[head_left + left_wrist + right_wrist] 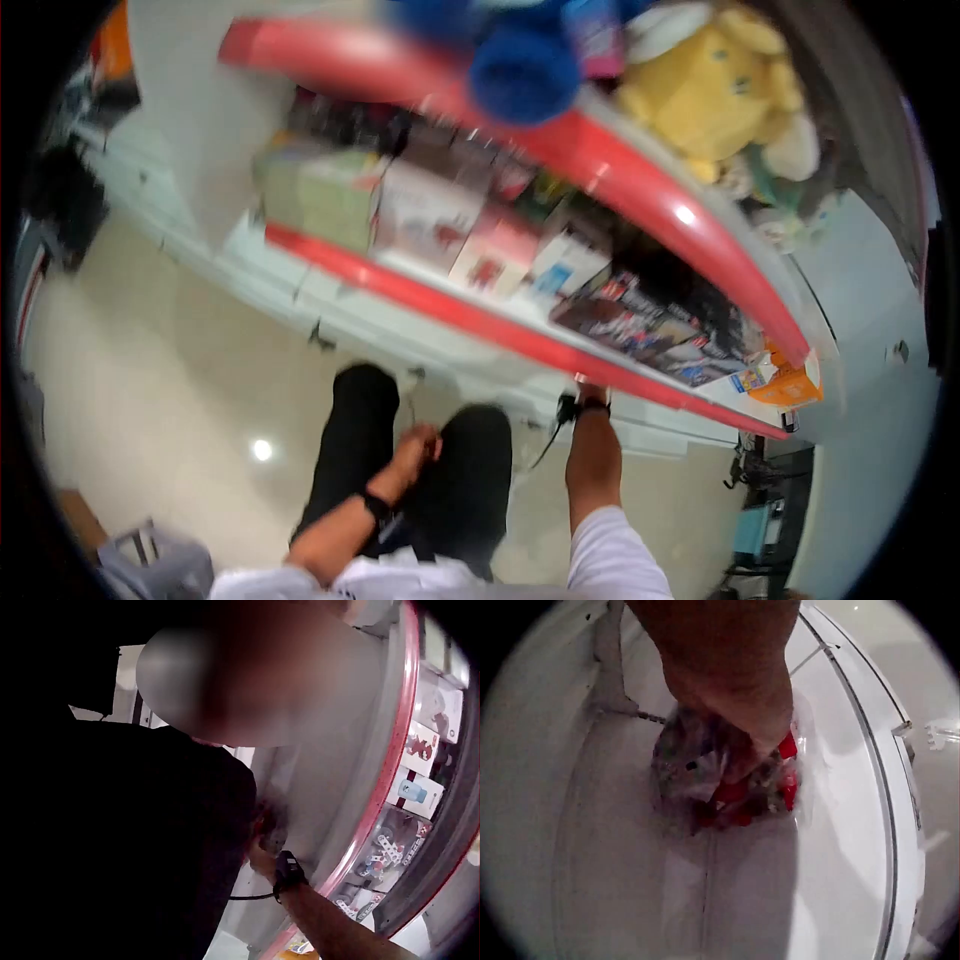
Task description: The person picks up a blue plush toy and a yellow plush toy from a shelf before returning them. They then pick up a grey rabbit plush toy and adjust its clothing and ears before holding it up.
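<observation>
In the right wrist view my right hand (739,712) grips a clear plastic bag (682,769) of red and dark pieces. The bag is over a white lower shelf surface (682,907), and my fingertips are partly hidden against it. From the head, the forearm runs under the red-edged shelf, and only the back of that hand (592,393) shows at the edge. My left hand (415,452) lies over my lap between the knees, its fingers loosely curled with nothing visible in them. The left wrist view shows my right hand (262,861) low by the shelf, beside a blurred red item.
A red-trimmed shelf (440,305) spans the front, holding boxes (425,215) and packaged kits (660,325). A yellow plush toy (710,90) and a blue plush (525,75) sit above. An orange box (790,385) stands at right; a grey stool (165,565) is lower left.
</observation>
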